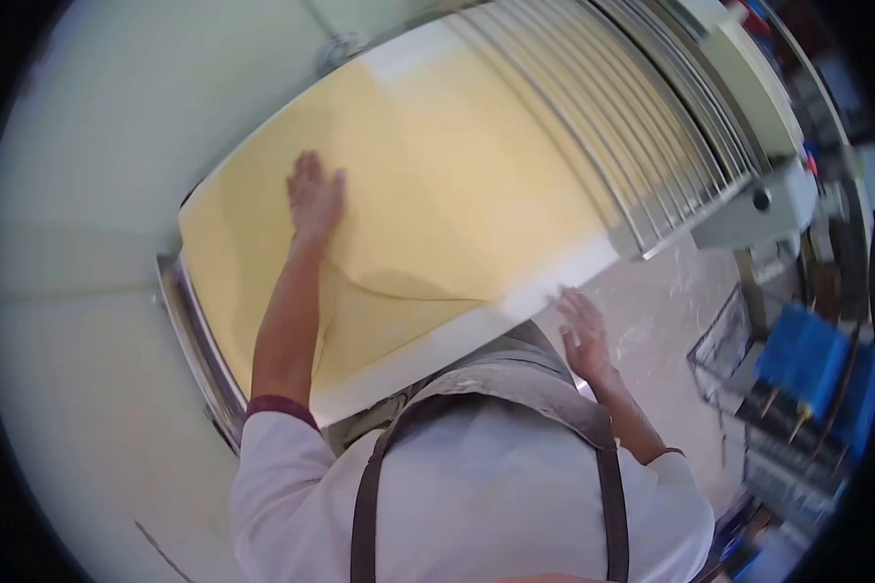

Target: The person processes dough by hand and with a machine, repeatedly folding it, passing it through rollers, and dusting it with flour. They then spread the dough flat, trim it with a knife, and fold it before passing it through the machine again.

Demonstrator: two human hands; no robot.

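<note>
Broadly, a long white bench slants across the view, with a guard of parallel silver metal rods spanning its upper right end, above part of the surface, so that the far end of the sheet is seen only between the bars. Beyond the rods is a pale grey-green machine housing with a round dark hole in its side. To the lower right, near the right hand and lower than the bench, is a grey wire rack carrying bright blue slabs or covers, whose exact kind is unclear. A pale wall closes off the left, and a light, white-smudged floor shows at right. The wide, smooth, pale yellow sheet of dough covers most of the bench and runs under the rods. It looks thin and matte; a curved edge with a soft shadow crosses it near the person's side, where one layer appears to overlap another, and its near border leaves a white strip of bench showing. The left hand is over the left part of the dough, palm down, fingers loosely extended and thumb apart, gripping nothing; contact is hard to confirm. The right hand is just off the bench's near edge, fingers open and slightly curved, nothing visible in them.
</note>
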